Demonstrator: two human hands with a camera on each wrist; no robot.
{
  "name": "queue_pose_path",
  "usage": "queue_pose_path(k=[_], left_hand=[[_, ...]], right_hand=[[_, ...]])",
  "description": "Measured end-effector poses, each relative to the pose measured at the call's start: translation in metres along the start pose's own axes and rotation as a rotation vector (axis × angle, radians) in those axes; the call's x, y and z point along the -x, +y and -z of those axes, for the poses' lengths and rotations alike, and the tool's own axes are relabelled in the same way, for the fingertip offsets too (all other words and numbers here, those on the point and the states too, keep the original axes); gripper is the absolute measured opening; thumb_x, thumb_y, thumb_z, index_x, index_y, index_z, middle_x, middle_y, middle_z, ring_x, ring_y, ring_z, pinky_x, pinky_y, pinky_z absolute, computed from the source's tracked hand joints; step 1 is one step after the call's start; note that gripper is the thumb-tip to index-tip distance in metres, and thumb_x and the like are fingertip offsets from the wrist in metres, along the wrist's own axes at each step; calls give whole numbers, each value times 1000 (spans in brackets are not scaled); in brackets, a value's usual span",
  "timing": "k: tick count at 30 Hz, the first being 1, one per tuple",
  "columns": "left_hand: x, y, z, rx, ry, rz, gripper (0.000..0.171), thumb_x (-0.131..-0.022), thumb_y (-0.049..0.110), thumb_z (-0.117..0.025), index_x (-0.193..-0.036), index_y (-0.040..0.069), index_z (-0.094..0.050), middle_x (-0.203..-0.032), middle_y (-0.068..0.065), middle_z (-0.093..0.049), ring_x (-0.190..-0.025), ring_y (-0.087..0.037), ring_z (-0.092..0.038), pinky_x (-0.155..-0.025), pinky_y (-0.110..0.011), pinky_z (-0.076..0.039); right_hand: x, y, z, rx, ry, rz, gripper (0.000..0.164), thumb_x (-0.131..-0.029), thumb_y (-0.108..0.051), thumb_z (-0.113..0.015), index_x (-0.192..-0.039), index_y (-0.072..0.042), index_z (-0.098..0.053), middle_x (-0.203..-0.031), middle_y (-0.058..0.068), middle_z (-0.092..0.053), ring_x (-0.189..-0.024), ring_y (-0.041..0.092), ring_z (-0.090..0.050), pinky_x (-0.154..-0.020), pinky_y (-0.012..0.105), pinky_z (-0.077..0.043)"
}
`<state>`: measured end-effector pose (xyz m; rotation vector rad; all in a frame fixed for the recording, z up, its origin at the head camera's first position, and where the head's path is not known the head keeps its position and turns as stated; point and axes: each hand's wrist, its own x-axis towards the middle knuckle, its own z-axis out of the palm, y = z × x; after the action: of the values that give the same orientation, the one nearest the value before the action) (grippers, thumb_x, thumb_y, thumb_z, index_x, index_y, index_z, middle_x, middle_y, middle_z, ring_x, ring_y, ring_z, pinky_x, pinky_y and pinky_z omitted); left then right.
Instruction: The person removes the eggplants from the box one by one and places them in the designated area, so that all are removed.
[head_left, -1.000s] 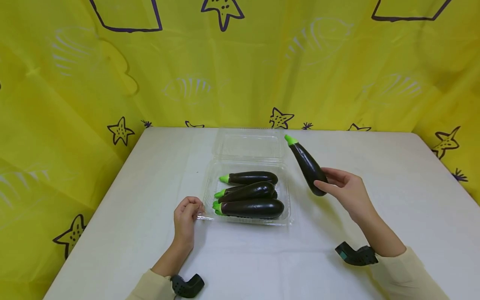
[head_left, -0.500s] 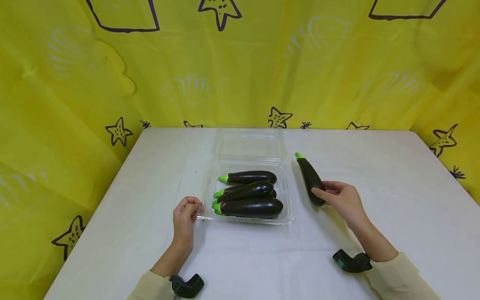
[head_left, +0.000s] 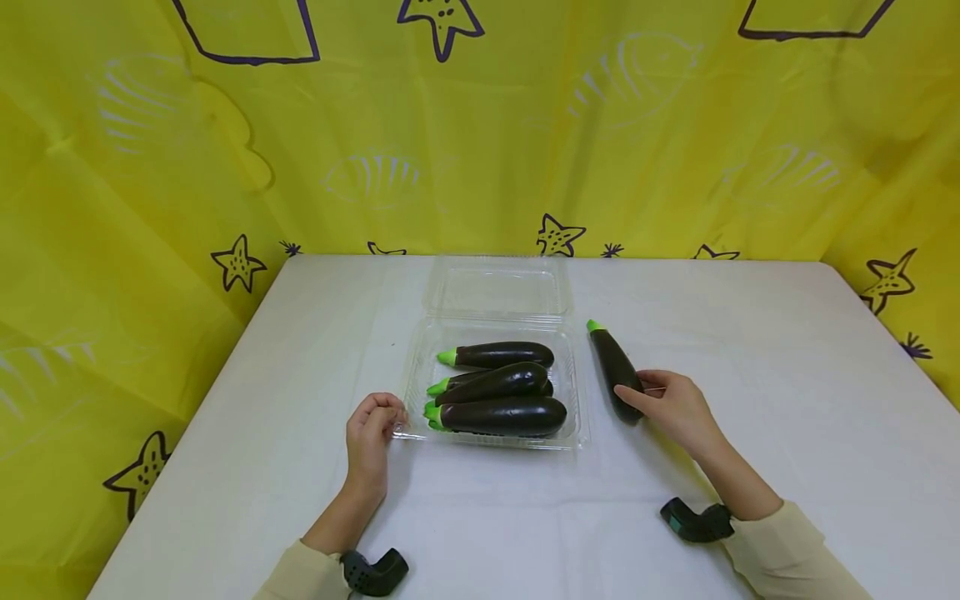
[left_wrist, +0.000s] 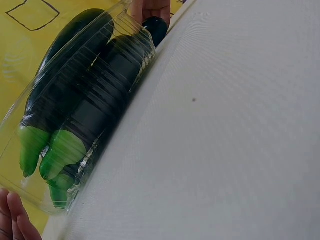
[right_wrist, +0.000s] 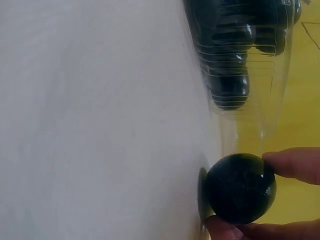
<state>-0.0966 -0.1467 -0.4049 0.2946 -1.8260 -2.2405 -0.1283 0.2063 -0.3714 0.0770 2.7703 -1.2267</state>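
My right hand (head_left: 675,408) pinches an eggplant (head_left: 613,367) near its thick end, just right of the clear plastic container. Its green stem end points away from me, and the right wrist view shows its round dark end (right_wrist: 241,189) between thumb and fingers, right beside the white tabletop. My left hand (head_left: 371,437) holds the near left corner of the clear hinged container (head_left: 579,417) between curled fingers. Several eggplants (head_left: 502,417) lie sideways in the container, green ends to the left, some stacked. Through the ribbed wall, the left wrist view shows their green stem ends (left_wrist: 64,152).
The container's lid (head_left: 498,292) lies flung back behind its base. A white tabletop (head_left: 787,358) spreads to both sides. A yellow printed curtain (head_left: 480,125) hangs behind and at the sides. Dark wrist cameras (head_left: 697,521) sit on both wrists.
My right hand has lowered the eggplant toward the tabletop and brought it nearer to me, then slightly left. My left hand and the container have stayed in place.
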Motion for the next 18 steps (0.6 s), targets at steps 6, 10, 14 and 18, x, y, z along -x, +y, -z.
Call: queue_pose_path(k=[6,10,14,18], left_hand=[[-1,-1,0,-7,8,6,12,-79,1,-42,-76,1,-54,-68,-2,-52,-65,-12,-48,-60,-21,-38],[-1,-3,0,-9,8,9,12,-79,2,-42,-77,2,-54,-68,-3,-52,-65,-12,-49,-60,-21,-39],[-2,-3,0,5,-8,0,15,-82,2,-41,-84,-4,-54,-70,-2,-54,-66,-12,-50,-63,-21,-41],[-2,-2,0,27,-43,-33,26,-84,0,-37,-100,-13,-53,-77,-2,-56,-71,-12,-51,-67,-20,-41]], right_hand=[[1,-3,-1,52,-7,52,55,-85,-32,-63,-114,14,-54,-100,26,-62,-93,35,-60,-77,43,-46],[0,-3,-2,81,-6,76,49,-85,-31,-62,-109,12,-58,-94,22,-64,-88,32,-61,-73,39,-46],[0,-3,-1,116,0,75,49,-85,-32,-62,-108,11,-58,-89,18,-63,-84,29,-57,-71,37,-44],[0,-3,1,135,3,68,48,-84,-36,-63,-103,7,-59,-81,11,-59,-77,25,-50,-65,34,-39]])
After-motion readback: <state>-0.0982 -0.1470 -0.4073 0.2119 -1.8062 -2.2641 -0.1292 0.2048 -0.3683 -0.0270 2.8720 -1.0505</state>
